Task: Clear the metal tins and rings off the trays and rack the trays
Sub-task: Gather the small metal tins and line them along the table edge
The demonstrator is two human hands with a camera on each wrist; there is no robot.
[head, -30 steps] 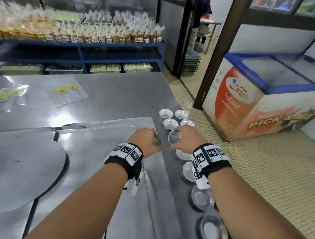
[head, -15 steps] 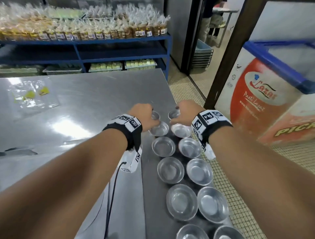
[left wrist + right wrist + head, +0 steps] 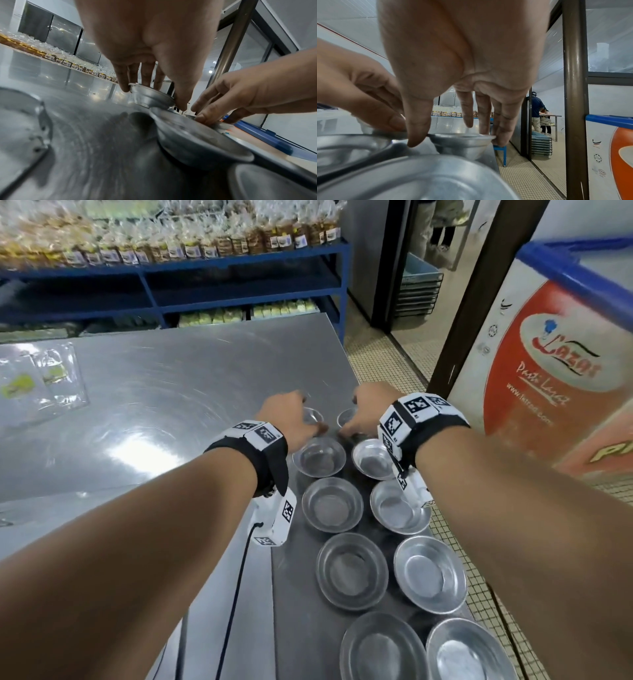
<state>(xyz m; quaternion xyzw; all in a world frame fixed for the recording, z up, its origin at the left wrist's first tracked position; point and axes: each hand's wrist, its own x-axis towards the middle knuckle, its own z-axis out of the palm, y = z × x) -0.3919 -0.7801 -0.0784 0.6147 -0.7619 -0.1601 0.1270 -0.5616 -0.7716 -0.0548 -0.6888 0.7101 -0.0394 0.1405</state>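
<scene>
Stainless steel covers the long worktable [image 3: 164,392], and along its right edge small metal tins [image 3: 332,505] stand in two rows, running from the near corner out toward the hands. At the far end of the left row the left hand [image 3: 287,412] reaches down over a tin [image 3: 150,97]; its fingers [image 3: 123,81] curl behind the far rim and the thumb presses the near rim, so the tin is pinched between them and sits tilted, its near edge just above the next tin [image 3: 197,142] in the row. Just beside it, the right hand [image 3: 368,405] is clamped in the same way on the last tin of the right row [image 3: 462,142], thumb at the left rim and fingers at the right rim (whether this one has left the table cannot be told). Both thumbs nearly touch. Clear plastic bags [image 3: 41,378] lie on the table's far left, blue shelving [image 3: 205,278] with wrapped goods stands behind it, and an orange-and-white chest freezer [image 3: 555,364] stands to the right on the tiled floor.
</scene>
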